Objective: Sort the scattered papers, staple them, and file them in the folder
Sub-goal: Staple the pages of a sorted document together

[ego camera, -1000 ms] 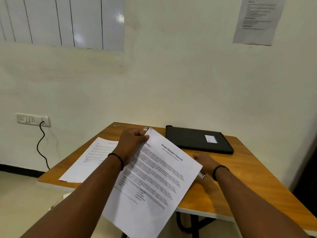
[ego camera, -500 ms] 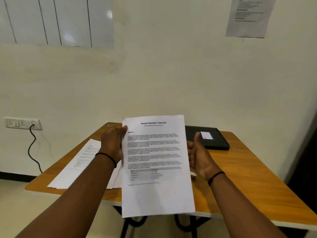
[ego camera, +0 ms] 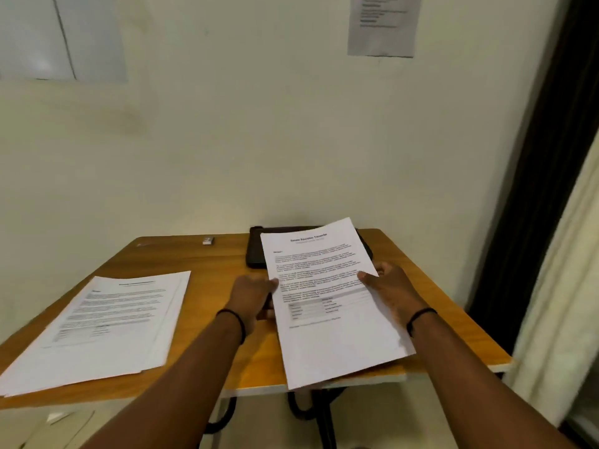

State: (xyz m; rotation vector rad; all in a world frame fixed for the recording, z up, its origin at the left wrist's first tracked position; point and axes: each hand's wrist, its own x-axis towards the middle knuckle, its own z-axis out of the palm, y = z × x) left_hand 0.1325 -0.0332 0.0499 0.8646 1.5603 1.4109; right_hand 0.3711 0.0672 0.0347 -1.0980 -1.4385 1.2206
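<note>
The left hand (ego camera: 251, 294) and right hand (ego camera: 390, 285) each grip 1 side edge of the printed sheet (ego camera: 327, 303), thumbs on top, holding it tilted above the bench (ego camera: 223, 260). A paper stack (ego camera: 107, 325) lies at left. Farther back, the black folder (ego camera: 256, 251) lies closed, mostly hidden by the sheet; its contents are unseen. A small blurred object (ego camera: 208, 240) sits near the wall.

Dim, even indoor light with a yellowish cast. Soft glare on the whiteboard (ego camera: 58, 37) far left. Motion blur throughout, printed text on the papers (ego camera: 327, 299) unreadable. Wide-angle bending at the edges, right side smeared.
</note>
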